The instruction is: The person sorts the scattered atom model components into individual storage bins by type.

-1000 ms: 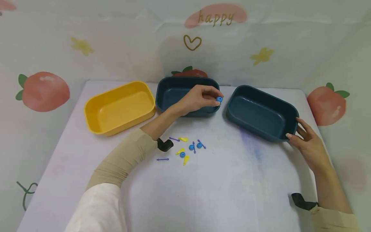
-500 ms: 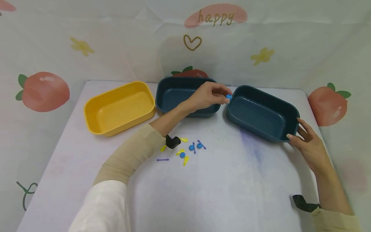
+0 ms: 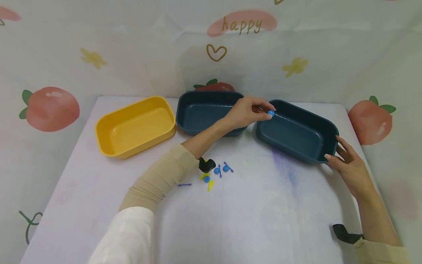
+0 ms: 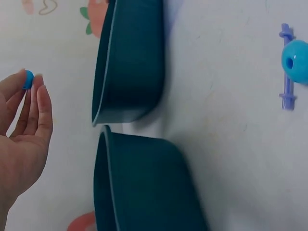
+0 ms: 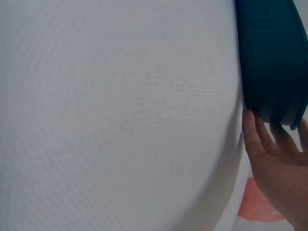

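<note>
Left hand [image 3: 248, 113], upper centre-right of the head frame: grip narrow, with a blue bead [image 3: 270, 113] pinched between thumb and fingertips. The bead overlapped the left end of the right dark tray [image 3: 295, 134]; the left wrist view showed it raised above rim height, though how far it stood over the opening could not be told. Right hand [image 3: 351, 167], right side of the frame: thumb and fingers spread fairly wide around the tray's outer end, apparently steadying it. Not yet done: the bead had not been let go. Remaining on the table [image 3: 257, 216], a loose cluster just below frame centre: three loose blue beads [image 3: 206, 179], several purple rods [image 3: 184, 184] and several yellow pieces [image 3: 210, 185]. The black wrist mount [image 3: 207, 165] covered part of the cluster, so no full count of rods or yellow pieces was taken. Also noted: middle dark tray [image 3: 202, 115] at upper centre, its right end partly behind the left hand, and yellow tray [image 3: 136, 132] at upper left, touched by neither hand. Stage judged early: one bead in transfer, the rest of the visible small parts lying outside the trays, mixed together.
</note>
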### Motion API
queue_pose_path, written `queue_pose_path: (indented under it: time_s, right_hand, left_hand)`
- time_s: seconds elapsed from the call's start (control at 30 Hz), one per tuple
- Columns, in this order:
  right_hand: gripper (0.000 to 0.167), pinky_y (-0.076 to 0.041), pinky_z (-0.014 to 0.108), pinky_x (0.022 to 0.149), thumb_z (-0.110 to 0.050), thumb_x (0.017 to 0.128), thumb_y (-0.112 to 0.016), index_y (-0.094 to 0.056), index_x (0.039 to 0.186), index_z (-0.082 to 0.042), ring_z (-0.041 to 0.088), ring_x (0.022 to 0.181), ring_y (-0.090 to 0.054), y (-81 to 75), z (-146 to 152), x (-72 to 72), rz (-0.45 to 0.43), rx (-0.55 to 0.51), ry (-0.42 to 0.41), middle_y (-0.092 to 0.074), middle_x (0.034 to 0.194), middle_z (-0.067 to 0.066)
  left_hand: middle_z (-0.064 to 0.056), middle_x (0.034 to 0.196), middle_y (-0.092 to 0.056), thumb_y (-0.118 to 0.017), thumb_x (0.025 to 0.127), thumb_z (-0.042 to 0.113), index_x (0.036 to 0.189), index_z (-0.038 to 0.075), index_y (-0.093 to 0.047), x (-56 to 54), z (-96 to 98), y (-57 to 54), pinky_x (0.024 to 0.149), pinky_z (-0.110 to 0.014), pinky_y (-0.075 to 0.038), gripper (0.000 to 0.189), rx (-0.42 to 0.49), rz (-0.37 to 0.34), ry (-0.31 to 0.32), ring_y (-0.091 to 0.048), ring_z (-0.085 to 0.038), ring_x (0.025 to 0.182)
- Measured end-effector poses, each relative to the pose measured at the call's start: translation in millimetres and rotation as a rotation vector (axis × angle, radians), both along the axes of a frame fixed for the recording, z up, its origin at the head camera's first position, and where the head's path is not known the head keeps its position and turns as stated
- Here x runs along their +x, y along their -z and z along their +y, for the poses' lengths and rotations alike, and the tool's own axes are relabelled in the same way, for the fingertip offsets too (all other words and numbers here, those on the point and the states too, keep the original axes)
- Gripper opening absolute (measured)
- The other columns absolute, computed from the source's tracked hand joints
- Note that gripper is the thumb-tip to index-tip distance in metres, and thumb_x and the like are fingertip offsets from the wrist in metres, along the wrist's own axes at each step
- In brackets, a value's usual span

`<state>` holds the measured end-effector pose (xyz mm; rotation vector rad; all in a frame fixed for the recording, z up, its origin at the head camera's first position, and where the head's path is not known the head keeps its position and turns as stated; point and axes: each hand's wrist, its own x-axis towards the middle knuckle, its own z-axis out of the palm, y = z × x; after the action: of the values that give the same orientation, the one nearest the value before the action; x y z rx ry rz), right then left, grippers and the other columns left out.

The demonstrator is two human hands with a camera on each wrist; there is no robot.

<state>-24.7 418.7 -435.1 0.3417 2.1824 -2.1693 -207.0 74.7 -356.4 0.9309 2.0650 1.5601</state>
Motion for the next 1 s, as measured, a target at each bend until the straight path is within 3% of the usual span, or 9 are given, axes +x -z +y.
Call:
queue_pose_path:
  time_s: [0.33, 0.63, 1.0]
  right_hand:
    - [0.073, -0.049, 0.009, 0.083, -0.004, 0.098, -0.06, -0.028, 0.157, -0.031, 0.024, 0.144, -0.028, 1.8, 1, 1.1, 0.012, 0.008, 0.004, -0.01, 0.166, 0.007]
    - [0.072, -0.05, 0.011, 0.084, -0.003, 0.098, -0.059, -0.027, 0.158, -0.03, 0.02, 0.137, -0.035, 5.6, -2, 0.6, 0.026, 0.001, -0.007, -0.012, 0.166, 0.008]
    - [0.072, -0.05, 0.011, 0.083, -0.002, 0.099, -0.057, -0.027, 0.158, -0.03, 0.018, 0.142, -0.031, 1.8, -2, 1.4, 0.02, -0.036, 0.006, -0.008, 0.166, 0.007]
  left_hand:
    - [-0.004, 0.115, -0.07, -0.068, 0.095, 0.013, 0.123, 0.005, -0.07, -3.6, 19.6, 14.0, 0.085, -0.021, -0.053, 0.029, 0.049, -0.036, 0.026, -0.068, -0.008, 0.098]
    - [-0.005, 0.11, -0.069, -0.071, 0.093, 0.012, 0.12, 0.004, -0.07, -4.6, 35.9, 23.0, 0.083, -0.019, -0.052, 0.028, 0.049, -0.034, -0.003, -0.067, -0.01, 0.094]
    - [-0.002, 0.107, -0.071, -0.071, 0.092, 0.013, 0.116, 0.006, -0.071, -5.1, 52.5, 24.7, 0.083, -0.015, -0.051, 0.025, 0.012, -0.017, -0.011, -0.066, -0.007, 0.094]
